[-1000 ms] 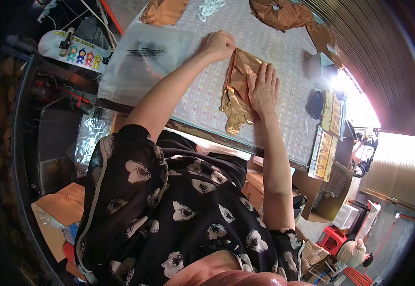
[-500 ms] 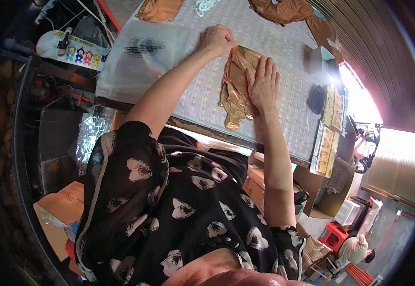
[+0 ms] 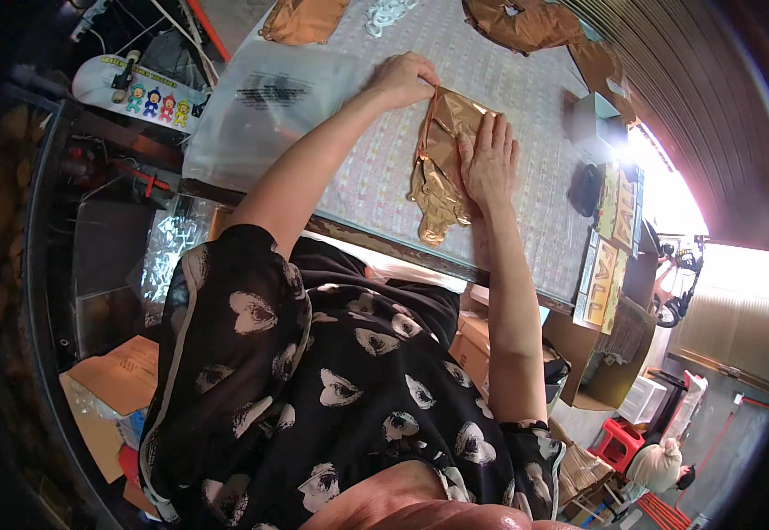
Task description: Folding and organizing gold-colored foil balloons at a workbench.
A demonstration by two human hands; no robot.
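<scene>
A: Status check. We have the gold foil piece point(image 3: 442, 172) lying on the patterned table top point(image 3: 508, 79), near its front edge. Our right hand point(image 3: 489, 161) lies flat on it, palm down and fingers spread, pinning its right half. Our left hand point(image 3: 404, 78) is closed in a pinch on the upper left corner of the foil.

B: Progress, as we judge it?

A: Partial. The upper part of the foil is folded or creased into a fairly flat panel; the lower end remains crumpled and bunched. We judge that flattening or folding of that lower end is left to do. More gold foil pieces lie at the far edge: one at far left point(image 3: 303, 19), one larger at far right point(image 3: 526, 22). Whether those are finished we cannot tell.

B: Packaging and labels in reach?

A: Left of the work area, a clear plastic bag point(image 3: 270, 106) lies flat, with a dark printed block at its middle. To the right, a small grey box point(image 3: 595, 128) stands on the table, a dark rounded object point(image 3: 586, 190) just in front of it.

B: Signs?

A: Along the table's right edge, yellow-and-green printed cards point(image 3: 610, 256) stand in a row. Off the table at upper left, a white board with four coloured cartoon figures point(image 3: 137, 88). Cardboard boxes point(image 3: 111, 389) sit on the floor at lower left.
</scene>
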